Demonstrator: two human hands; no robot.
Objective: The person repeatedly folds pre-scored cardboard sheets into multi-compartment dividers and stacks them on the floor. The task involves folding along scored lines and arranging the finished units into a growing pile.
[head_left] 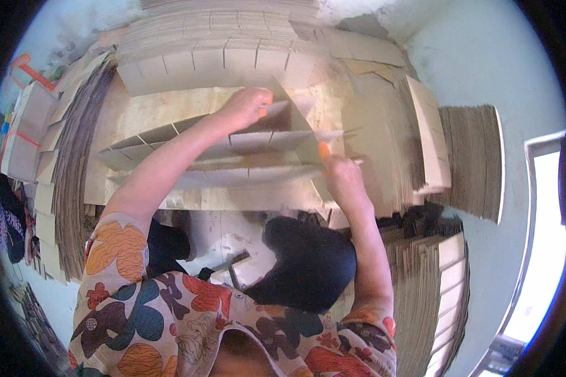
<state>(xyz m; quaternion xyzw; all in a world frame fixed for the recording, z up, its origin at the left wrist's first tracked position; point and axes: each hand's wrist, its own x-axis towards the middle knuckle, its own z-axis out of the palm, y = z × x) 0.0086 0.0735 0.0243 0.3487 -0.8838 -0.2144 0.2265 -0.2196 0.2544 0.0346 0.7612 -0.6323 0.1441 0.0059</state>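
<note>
A pale wooden worktable (pixel 170 110) is seen from above, hemmed in on every side by stacks of slotted cardboard strips (pixel 214 53), with more piles (pixel 468 160) stood at the right and a bright doorway beyond them. On the table a cardboard divider grid (pixel 188 151) is being put together: long strips are laid lengthwise and a cross strip (pixel 299 129) is held upright over their right end. The step in hand appears to be the seating of this cross strip into the slots of the long ones; it is judged that the slots must be lined up along the row and the strip pressed down evenly, so that no long strip is bent or skipped. The left hand (pixel 245 108) is curled closed on the top edge of the cross strip at its far end, fingers folded over the card. The right hand (pixel 341 176) is closed on the near end of the same strip, thumb and fingers pinched, an orange fingertip cover (pixel 324 151) shown at the edge. Both forearms are stretched out from flowered sleeves (pixel 132 301).
</note>
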